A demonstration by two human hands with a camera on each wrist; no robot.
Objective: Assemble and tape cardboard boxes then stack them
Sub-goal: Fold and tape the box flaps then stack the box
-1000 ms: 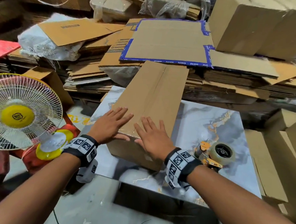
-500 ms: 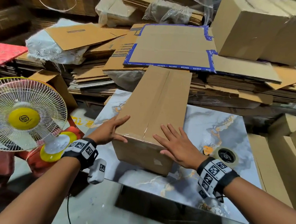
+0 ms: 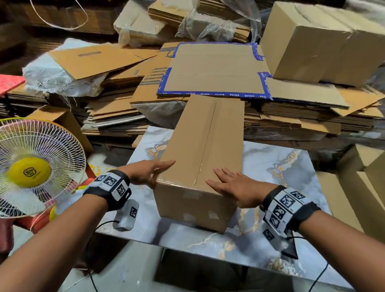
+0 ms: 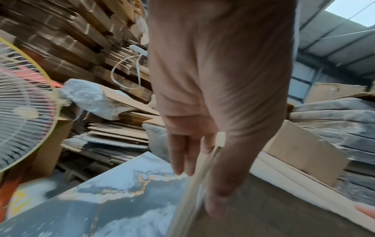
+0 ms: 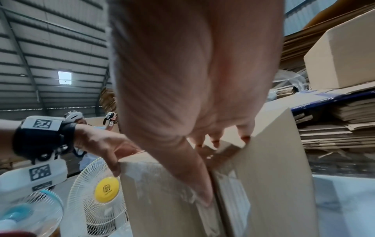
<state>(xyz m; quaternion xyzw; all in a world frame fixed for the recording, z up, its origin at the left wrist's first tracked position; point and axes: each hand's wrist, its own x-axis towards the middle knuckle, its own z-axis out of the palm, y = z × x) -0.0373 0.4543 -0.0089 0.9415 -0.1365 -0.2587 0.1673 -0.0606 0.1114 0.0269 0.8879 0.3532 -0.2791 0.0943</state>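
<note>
A long closed cardboard box (image 3: 200, 146) lies lengthwise on the marble table (image 3: 287, 165), with clear tape along its top seam. My left hand (image 3: 149, 172) is at the near left corner, thumb on top and straight fingers down the left side (image 4: 182, 160). My right hand (image 3: 234, 186) lies flat on the top, just right of the seam by the near edge. In the right wrist view its fingers (image 5: 202, 184) press along the taped seam of the box (image 5: 274, 160). The tape dispenser is hidden.
A white fan (image 3: 27, 169) stands close on the left. Flattened cardboard (image 3: 214, 68) is piled behind the table, with assembled boxes (image 3: 324, 43) on it at the back right. More boxes (image 3: 374, 179) stand to the right. Another person (image 5: 75, 118) is far behind.
Both hands slid apart on the box's near end. The left went from the top to the left corner and side. The right moved rightwards, and its wrist now hides the tape dispenser.
</note>
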